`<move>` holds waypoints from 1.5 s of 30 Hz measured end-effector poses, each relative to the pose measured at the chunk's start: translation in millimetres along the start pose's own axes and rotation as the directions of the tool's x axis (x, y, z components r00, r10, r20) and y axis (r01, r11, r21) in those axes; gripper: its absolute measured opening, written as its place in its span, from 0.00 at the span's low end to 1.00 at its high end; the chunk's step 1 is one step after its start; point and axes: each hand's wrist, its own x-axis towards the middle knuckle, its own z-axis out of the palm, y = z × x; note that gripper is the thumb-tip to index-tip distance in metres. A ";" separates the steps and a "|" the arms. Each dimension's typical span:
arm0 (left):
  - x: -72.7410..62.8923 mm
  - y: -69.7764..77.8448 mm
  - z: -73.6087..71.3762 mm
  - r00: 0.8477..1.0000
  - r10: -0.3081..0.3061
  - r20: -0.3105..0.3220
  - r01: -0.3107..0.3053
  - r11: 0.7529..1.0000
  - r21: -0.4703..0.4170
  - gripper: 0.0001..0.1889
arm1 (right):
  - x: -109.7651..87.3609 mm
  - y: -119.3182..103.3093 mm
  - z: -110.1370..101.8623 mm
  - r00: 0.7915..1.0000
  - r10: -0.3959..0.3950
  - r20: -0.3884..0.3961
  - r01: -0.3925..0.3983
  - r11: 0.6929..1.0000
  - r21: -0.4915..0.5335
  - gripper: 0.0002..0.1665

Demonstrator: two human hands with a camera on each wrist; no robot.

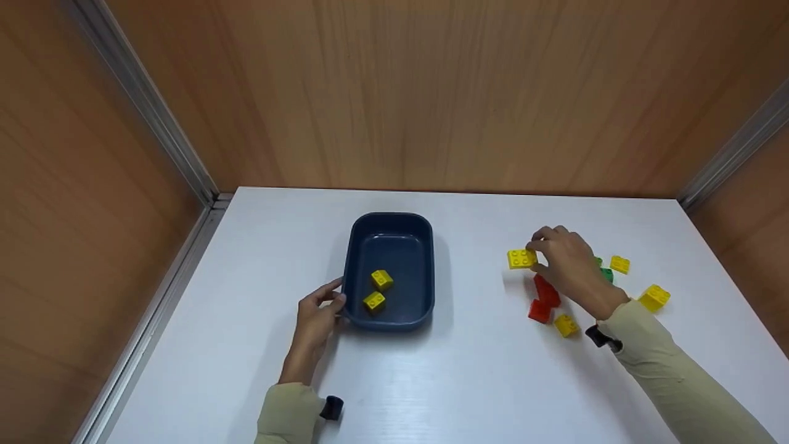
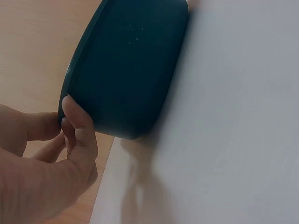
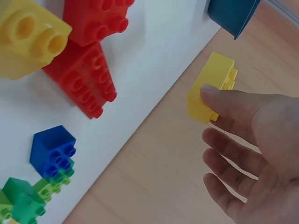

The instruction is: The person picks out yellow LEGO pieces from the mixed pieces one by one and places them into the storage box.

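A dark blue tray (image 1: pixel 404 253) stands on the white table with two yellow toy bricks (image 1: pixel 381 280) inside, near its front left. My left hand (image 1: pixel 316 317) grips the tray's rim at the front left corner, pinching it between thumb and fingers (image 2: pixel 79 126). To the right, my right hand (image 1: pixel 570 262) holds a yellow toy brick (image 1: pixel 519 259) between thumb and forefinger, raised off the table. In the right wrist view the other fingers of that hand spread loosely beside this brick (image 3: pixel 210 86). Red bricks (image 1: pixel 545 291) lie just below the right hand.
More yellow bricks (image 1: pixel 654 298) and green bricks (image 1: pixel 607 274) lie around the right hand. A blue brick (image 3: pixel 52 151) shows in the right wrist view. Wooden panels (image 1: pixel 431 92) enclose the table (image 1: pixel 394 388) at the back and sides.
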 end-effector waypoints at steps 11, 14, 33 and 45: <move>-0.8 -1.1 -1.1 1.000 0.015 0.002 -0.015 1.000 -0.001 0.21 | 14.8 -24.5 0.7 0.998 -0.057 0.004 0.057 0.998 -0.012 0.23; -1.0 -2.3 -1.5 1.000 0.022 -0.001 -0.022 1.000 0.007 0.21 | 18.2 -30.9 1.3 0.997 -0.073 0.007 0.073 0.997 -0.007 0.23; -1.0 -4.3 -1.8 1.000 0.017 -0.003 -0.017 1.000 -0.020 0.21 | 36.0 -73.6 4.2 0.983 -0.180 -0.029 0.179 0.983 -0.028 0.20; -1.2 -2.1 -0.6 1.000 0.001 -0.006 -0.001 1.000 -0.028 0.21 | 43.6 -96.9 7.4 0.973 -0.230 -0.036 0.228 0.972 -0.059 0.19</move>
